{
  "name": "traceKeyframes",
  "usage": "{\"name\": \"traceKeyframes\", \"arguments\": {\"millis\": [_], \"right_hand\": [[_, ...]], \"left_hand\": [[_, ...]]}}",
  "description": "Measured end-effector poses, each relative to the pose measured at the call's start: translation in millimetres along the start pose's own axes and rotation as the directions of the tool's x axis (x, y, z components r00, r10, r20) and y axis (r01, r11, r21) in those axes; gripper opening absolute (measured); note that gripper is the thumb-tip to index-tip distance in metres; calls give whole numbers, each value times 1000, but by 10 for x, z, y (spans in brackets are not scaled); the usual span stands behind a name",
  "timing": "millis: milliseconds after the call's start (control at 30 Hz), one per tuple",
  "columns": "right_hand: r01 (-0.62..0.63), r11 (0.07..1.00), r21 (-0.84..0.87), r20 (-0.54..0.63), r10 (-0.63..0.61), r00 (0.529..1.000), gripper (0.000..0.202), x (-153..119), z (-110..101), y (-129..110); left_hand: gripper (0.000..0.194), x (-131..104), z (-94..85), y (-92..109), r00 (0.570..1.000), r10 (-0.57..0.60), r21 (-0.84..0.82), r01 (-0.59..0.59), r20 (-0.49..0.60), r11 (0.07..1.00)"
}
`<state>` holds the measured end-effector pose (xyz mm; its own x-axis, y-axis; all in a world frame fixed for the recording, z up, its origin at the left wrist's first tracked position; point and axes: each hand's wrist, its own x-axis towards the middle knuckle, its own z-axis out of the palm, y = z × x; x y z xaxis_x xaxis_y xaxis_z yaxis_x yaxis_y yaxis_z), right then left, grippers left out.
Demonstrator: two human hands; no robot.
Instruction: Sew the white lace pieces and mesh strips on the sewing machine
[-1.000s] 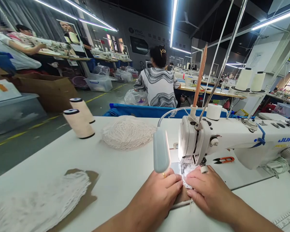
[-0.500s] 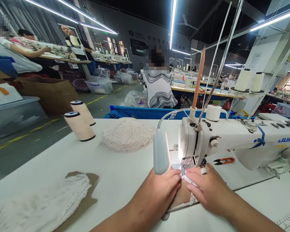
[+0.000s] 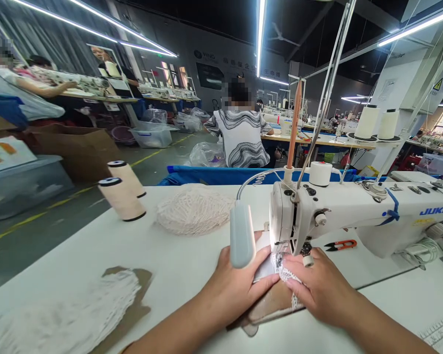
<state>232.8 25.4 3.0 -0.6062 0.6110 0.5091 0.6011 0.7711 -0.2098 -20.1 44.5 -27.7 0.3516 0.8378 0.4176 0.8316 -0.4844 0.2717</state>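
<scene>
A strip of white lace trim [image 3: 288,276] lies under the needle area of a white sewing machine [image 3: 339,200], its tail hanging toward me over a brown patch on the machine bed. My right hand [image 3: 323,287] holds the lace between thumb and fingers, just right of the presser foot. Left of the foot, my left hand [image 3: 231,280] rests on the bed with thumb and fingers apart, the fingertips close to the lace. A grey lamp head [image 3: 242,236] hides some of its fingers. The needle itself is too small to make out.
A heap of white lace [image 3: 195,209] lies behind the lamp; another lace pile [image 3: 77,309] sits front left. Two cream thread cones [image 3: 123,199] stand near the left edge. Orange thread snips [image 3: 340,245] lie beneath the machine arm. A co-worker [image 3: 239,132] sits ahead.
My left hand has shifted left, and its thumb and fingers have spread, baring more of the bed and lace. The right hand stays on the lace. The view has shifted slightly.
</scene>
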Motion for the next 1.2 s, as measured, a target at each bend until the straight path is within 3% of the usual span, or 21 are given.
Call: {"name": "traceKeyframes", "arguments": {"millis": [133, 267, 367, 567, 700, 900, 1200], "right_hand": [[37, 999, 33, -42, -35, 998, 20, -56, 4, 37], [51, 996, 68, 39, -54, 998, 18, -72, 42, 28], [51, 996, 74, 128, -60, 990, 19, -42, 55, -18], [72, 995, 63, 191, -83, 978, 19, -23, 42, -60], [29, 999, 14, 250, -31, 968, 20, -36, 24, -51], [33, 999, -22, 224, -27, 974, 15, -44, 30, -33], [25, 1000, 9, 208, -26, 978, 18, -80, 50, -27]], "left_hand": [[23, -119, -150, 141, 983, 156, 53, -152, -93, 987], [14, -213, -244, 291, 970, 240, -103, -235, 36, 966], [16, -230, -247, 324, 959, 277, -233, -257, 59, 938], [18, -243, -259, 297, 972, 232, -191, -220, 42, 957], [19, -244, -216, 311, 949, 316, -232, -307, 1, 923], [23, -256, -99, 310, 931, 358, -195, -365, -72, 910], [30, -253, -82, 333, 918, 384, -95, -393, -103, 914]]}}
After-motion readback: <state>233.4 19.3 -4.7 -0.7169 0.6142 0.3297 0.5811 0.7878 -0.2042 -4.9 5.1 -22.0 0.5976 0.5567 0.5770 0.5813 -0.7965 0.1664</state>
